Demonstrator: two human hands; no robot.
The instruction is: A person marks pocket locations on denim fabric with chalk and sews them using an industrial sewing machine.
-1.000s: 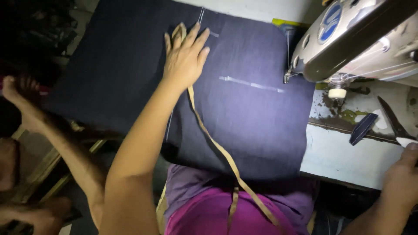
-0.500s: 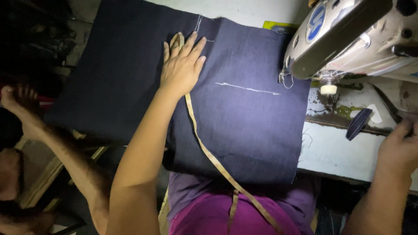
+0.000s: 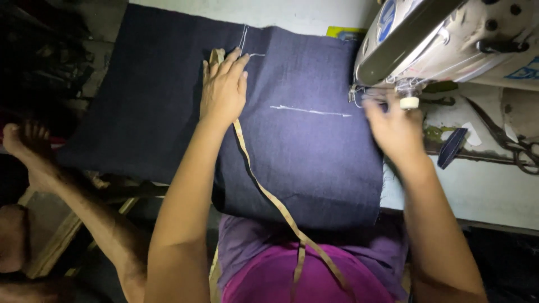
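A large piece of dark navy cloth (image 3: 314, 163) lies spread over the table, with a white chalk line (image 3: 311, 111) drawn across it. My left hand (image 3: 223, 90) rests flat on the cloth, fingers together, pinning the end of a tan measuring tape (image 3: 264, 193) that runs back down to my chest. My right hand (image 3: 393, 126) hovers over the cloth's right edge, just below the needle area of the sewing machine (image 3: 449, 39). It is blurred and I see nothing in it.
A small dark cloth scrap (image 3: 452, 147) and scissors (image 3: 519, 148) lie on the white table (image 3: 477, 191) right of the machine. Another person's bare foot (image 3: 25, 143) and leg reach in from the left over a wooden frame (image 3: 50, 247).
My right hand has come up from the table's right edge and moved left to the cloth under the machine head. My left hand has stayed pressed on the tape and cloth.
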